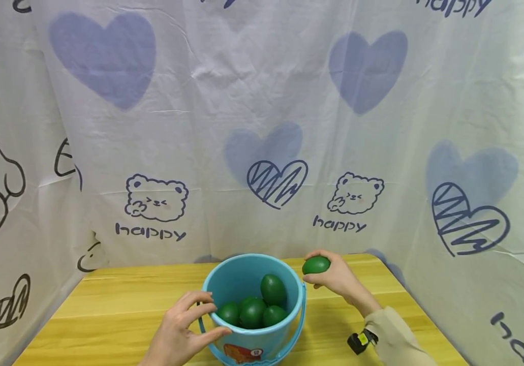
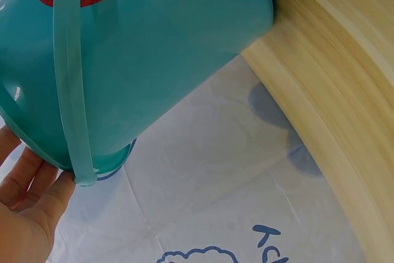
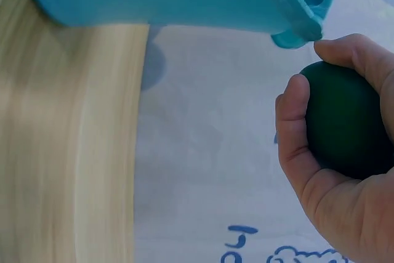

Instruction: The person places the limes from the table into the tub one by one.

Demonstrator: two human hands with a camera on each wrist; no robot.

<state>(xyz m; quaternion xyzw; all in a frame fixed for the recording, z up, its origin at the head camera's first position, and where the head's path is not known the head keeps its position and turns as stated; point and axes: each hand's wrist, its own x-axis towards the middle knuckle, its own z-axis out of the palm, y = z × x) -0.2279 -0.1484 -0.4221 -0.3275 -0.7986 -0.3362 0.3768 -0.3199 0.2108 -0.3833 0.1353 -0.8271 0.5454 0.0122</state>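
Observation:
A light blue plastic bucket (image 1: 262,330) stands upright on the table, its handle hanging down at the front. Several dark green, egg-shaped fruits (image 1: 252,311) lie inside it. At the bucket's left rim, my left hand (image 1: 181,325) pinches the edge, fingers over the rim and thumb against the outside; the left wrist view shows the fingertips close to the handle's joint. My right hand (image 1: 335,277) holds another green egg-shaped fruit (image 1: 315,265) between thumb and fingers, raised just beyond the bucket's right rim. In the right wrist view this fruit (image 3: 345,121) is beside the handle's joint.
The wood-grain table (image 1: 152,290) runs back to a hanging white cloth (image 1: 216,213) printed with hearts and bears. Cloth also closes off both sides. A small black device (image 1: 359,342) is strapped at the right wrist, by a beige sleeve (image 1: 394,335).

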